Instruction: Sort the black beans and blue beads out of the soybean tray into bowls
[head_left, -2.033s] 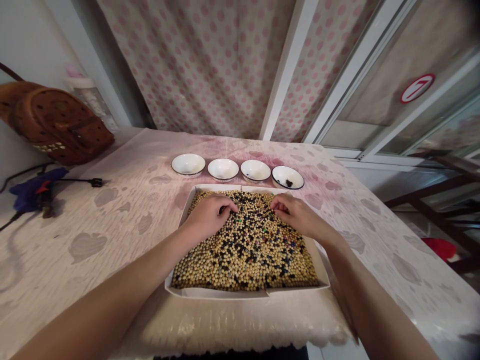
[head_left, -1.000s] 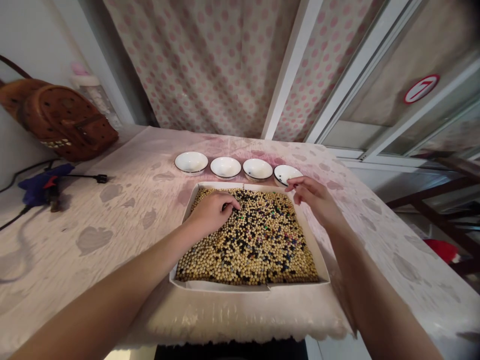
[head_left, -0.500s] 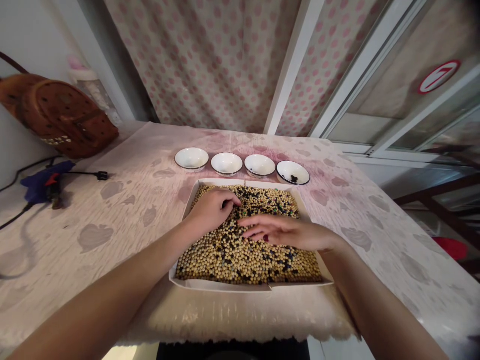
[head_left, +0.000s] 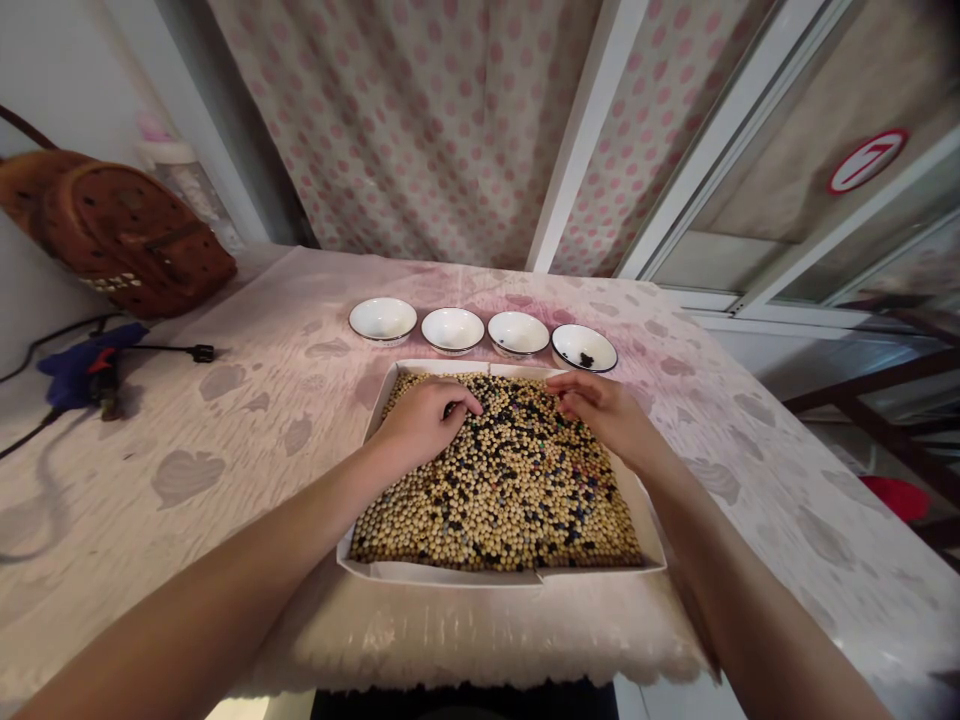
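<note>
A white tray [head_left: 465,575] is filled with yellowish and dark beads [head_left: 495,500], a few of them coloured. Over its upper left part, my left hand [head_left: 431,415] is closed, fingers curled together; whatever they may hold is hidden. My right hand [head_left: 600,405] hovers at the upper right edge of the tray, fingers bent and slightly apart, nothing visible in them. Behind the tray stand several white dark-rimmed bowls in a row. The rightmost bowl [head_left: 566,345] holds a small clump of dark beads, and the third bowl [head_left: 517,330] has a tiny dark speck.
The first bowl [head_left: 382,318] and second bowl [head_left: 452,328] stand to the left. A blue glue gun [head_left: 75,370] with a cord and a brown backpack [head_left: 142,235] lie at the far left. A patterned cloth [head_left: 247,440] covers the table; a curtain [head_left: 435,130] hangs behind.
My right hand has moved up and to the right, from the middle of the tray to its upper right edge, and its fingers have bent. My left hand has barely moved.
</note>
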